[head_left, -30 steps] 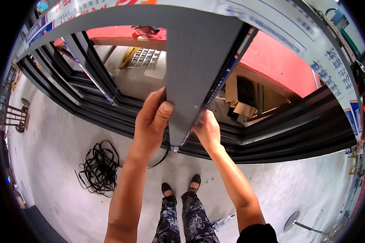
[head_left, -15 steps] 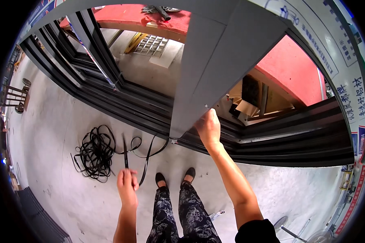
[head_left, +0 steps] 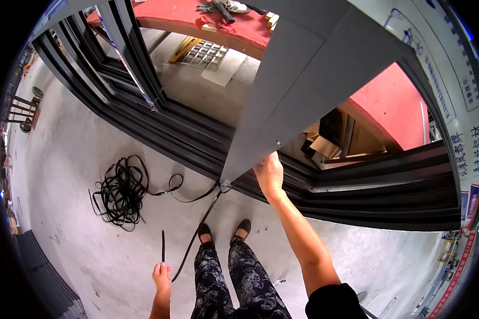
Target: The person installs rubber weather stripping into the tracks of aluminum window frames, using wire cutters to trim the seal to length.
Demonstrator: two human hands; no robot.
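Observation:
My left hand (head_left: 162, 275) is closed round a thin black flexible strip (head_left: 196, 236), low over the floor. A short free end sticks up from the fist, and the rest runs taut to the lower tip of a tapering grey panel (head_left: 298, 80). With bent fingers, my right hand (head_left: 270, 175) grips that panel's edge near its bottom; the fingertips are hidden there. The panel stands against a dark grey metal frame (head_left: 197, 135) with several parallel tracks. A loose tangle of black strip (head_left: 121, 194) lies on the floor to the left, linked by a loop to the panel's foot.
Behind the frame stands a red-topped workbench (head_left: 239, 32) with gloves and a dark-handled tool on it. Cardboard (head_left: 324, 144) shows beneath the bench. A dark stool (head_left: 26, 111) stands at far left, and grey profiles (head_left: 45, 276) lie at lower left.
My left hand has drawn back toward me, pulling the strip from a slack loop into a straight line. The right hand keeps its place at the panel edge. The view has shifted slightly.

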